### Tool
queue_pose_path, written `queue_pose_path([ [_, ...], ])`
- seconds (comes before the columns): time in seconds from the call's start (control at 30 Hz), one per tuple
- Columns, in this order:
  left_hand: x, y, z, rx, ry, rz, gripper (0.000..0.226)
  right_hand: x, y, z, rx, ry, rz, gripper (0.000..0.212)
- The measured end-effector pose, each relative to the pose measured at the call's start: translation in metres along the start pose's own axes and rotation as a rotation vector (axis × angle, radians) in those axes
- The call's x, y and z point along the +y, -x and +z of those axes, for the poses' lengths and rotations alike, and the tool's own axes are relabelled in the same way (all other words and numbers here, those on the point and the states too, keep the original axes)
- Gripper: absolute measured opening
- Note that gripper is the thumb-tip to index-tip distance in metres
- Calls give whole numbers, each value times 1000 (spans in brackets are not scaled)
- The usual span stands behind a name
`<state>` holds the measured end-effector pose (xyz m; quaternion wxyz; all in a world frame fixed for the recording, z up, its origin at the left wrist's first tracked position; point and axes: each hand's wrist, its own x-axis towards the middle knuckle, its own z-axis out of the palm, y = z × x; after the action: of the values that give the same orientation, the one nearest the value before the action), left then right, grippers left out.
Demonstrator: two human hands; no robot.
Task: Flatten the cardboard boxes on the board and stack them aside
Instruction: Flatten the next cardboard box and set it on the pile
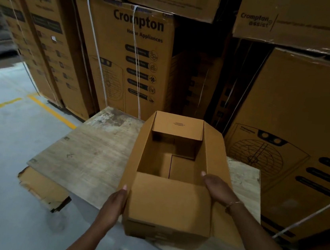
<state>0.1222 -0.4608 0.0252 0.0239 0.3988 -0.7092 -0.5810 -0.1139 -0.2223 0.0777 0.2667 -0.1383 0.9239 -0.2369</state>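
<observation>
An open brown cardboard box (171,204) stands upright on the worn wooden board (86,152), its top flaps spread and its inside empty. My left hand (114,203) presses flat against the box's left outer wall near the front corner. My right hand (217,188) grips the right wall's top edge, thumb inside the box. A bracelet circles the right wrist. The near flap folds inward over the opening.
Tall printed appliance cartons (130,58) strapped with white bands wall off the back and right. A flattened piece of cardboard (44,189) sticks out from under the board at the left. Grey concrete floor with yellow lines (51,111) lies to the left.
</observation>
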Motion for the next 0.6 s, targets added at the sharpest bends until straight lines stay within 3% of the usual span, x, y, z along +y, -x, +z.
queue_pose_path([
  [0.03,6,-1,-4,-24,64,-41,88,-2,9,-12,-24,-147,11,71],
  [0.13,20,1,-18,-143,173,-126,82,6,39,-32,-210,-293,-17,36],
  [0.2,13,-4,-31,-296,52,-122,109,22,50,-29,-329,-237,-59,34],
  [0.23,12,-5,-36,-384,-5,-108,119,33,52,-23,-364,-193,-70,53],
  [0.3,5,-6,-37,-564,-101,-77,120,55,53,-2,-404,-190,-51,120],
  [0.37,-5,-8,-25,-658,-264,12,129,67,57,24,-369,-185,-78,153],
  [0.47,-21,-5,-3,-455,-537,161,159,68,62,54,-276,-142,-135,164],
  [0.53,-38,-8,7,-267,-543,233,146,59,65,63,-190,-72,-127,167],
  [0.6,-49,-12,10,-202,-502,274,134,55,63,68,-134,27,-107,165],
])
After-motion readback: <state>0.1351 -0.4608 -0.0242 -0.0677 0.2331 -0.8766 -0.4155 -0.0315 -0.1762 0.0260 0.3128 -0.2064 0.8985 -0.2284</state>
